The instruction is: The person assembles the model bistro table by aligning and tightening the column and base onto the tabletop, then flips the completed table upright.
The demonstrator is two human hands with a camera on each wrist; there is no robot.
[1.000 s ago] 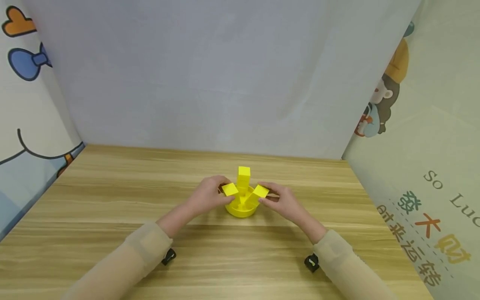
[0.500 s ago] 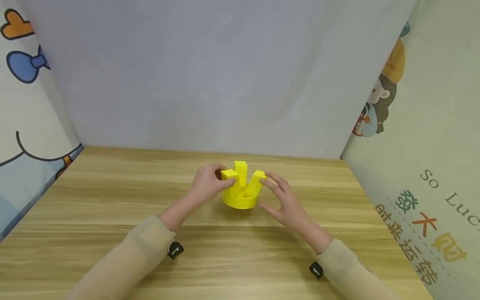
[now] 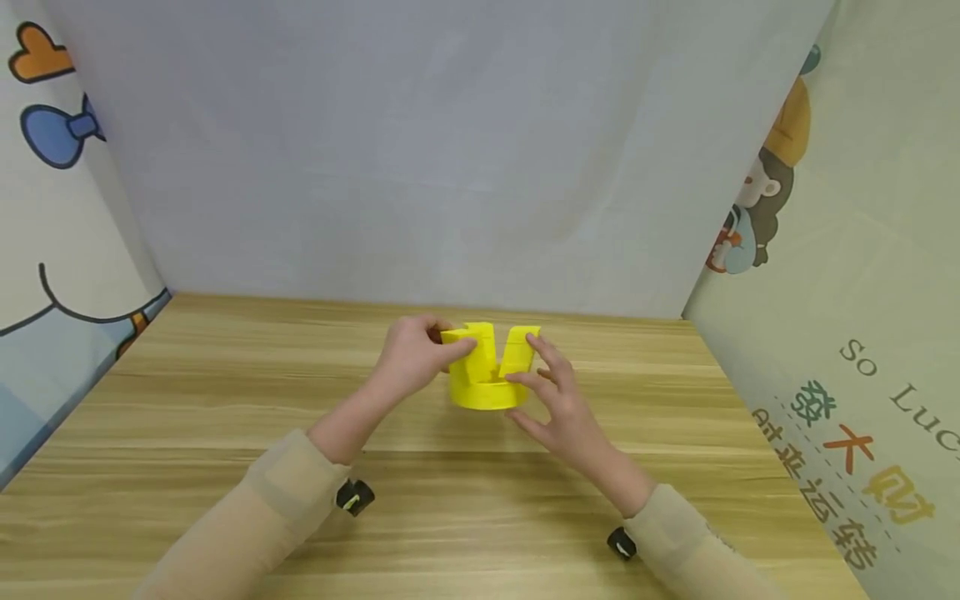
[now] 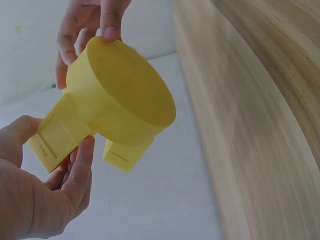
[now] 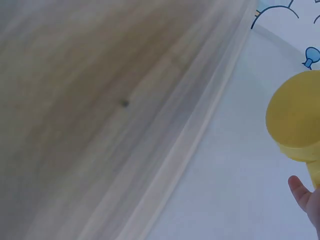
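Observation:
A yellow plastic piece with a round, low-walled base and three blocky arms is held up off the wooden table, its base tilted. In the left wrist view, the base's flat underside shows, and one arm bears small raised marks. My left hand pinches that arm between thumb and fingers. On the other side, my right hand has its fingers spread against the right arm and base wall. Its thumb appears apart from the piece in the right wrist view, where most of this hand is out of frame.
The wooden table stretches out beneath both hands. A pale cloth hangs behind its far edge. Printed sheets flank the sides. Small black wrist cameras sit by both cuffs.
The yellow piece has risen off the table and tipped so its base wall faces me more. My right hand has loosened from its arm and shifted its fingers down toward the base.

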